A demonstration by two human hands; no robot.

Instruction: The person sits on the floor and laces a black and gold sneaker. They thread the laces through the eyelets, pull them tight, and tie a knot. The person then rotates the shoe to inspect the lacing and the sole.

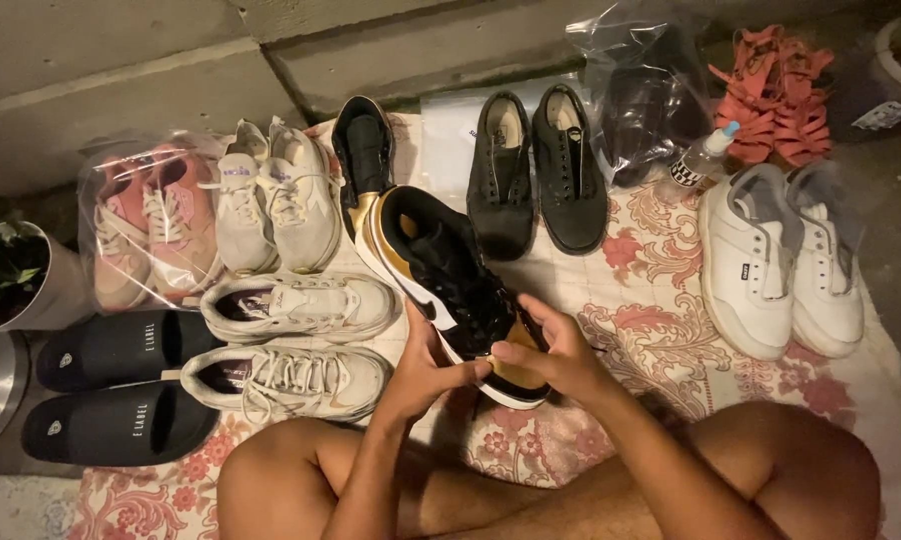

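A black, white and gold high-top sneaker (441,275) is held above the floral cloth (661,330), its toe toward me. My left hand (426,365) grips its side near the sole. My right hand (556,350) wraps over the toe and laces. Its matching black and gold sneaker (363,155) lies just behind, on the cloth. My bare knees are at the bottom of the view.
On the left lie black slides (121,385), two pairs of white sneakers (296,340), and pink shoes in a clear bag (151,225). Black canvas shoes (536,170), bagged dark shoes (646,100), a small bottle (703,157), orange sandals (776,90) and white sneakers (776,260) lie right. A potted plant (16,275) stands far left.
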